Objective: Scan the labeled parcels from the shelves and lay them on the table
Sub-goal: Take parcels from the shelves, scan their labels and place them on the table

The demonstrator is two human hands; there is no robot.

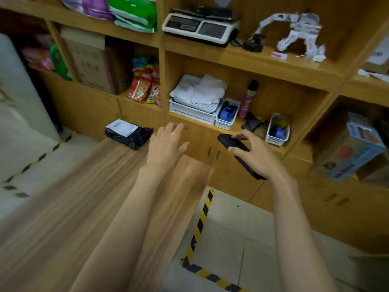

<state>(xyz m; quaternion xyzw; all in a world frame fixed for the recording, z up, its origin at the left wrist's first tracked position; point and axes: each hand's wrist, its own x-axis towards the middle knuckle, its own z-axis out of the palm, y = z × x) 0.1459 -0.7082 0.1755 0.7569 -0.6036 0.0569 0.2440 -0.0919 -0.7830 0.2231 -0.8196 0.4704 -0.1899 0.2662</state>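
A black plastic parcel [128, 134] with a white label on top lies on the far end of the wooden table [73, 203]. My left hand [167, 145] hovers just right of it, fingers spread, holding nothing. My right hand [253, 153] grips a black handheld scanner [237, 151], which points up and to the left, above the gap between the table and the wooden shelves [252, 60].
The shelves hold a white scale [200, 26], white baskets [195, 102], a pink spray can [248, 100], snack packets [145, 85], cardboard boxes [90, 60] and a blue box [353, 148]. Yellow-black tape [200, 226] marks the tiled floor beside the table.
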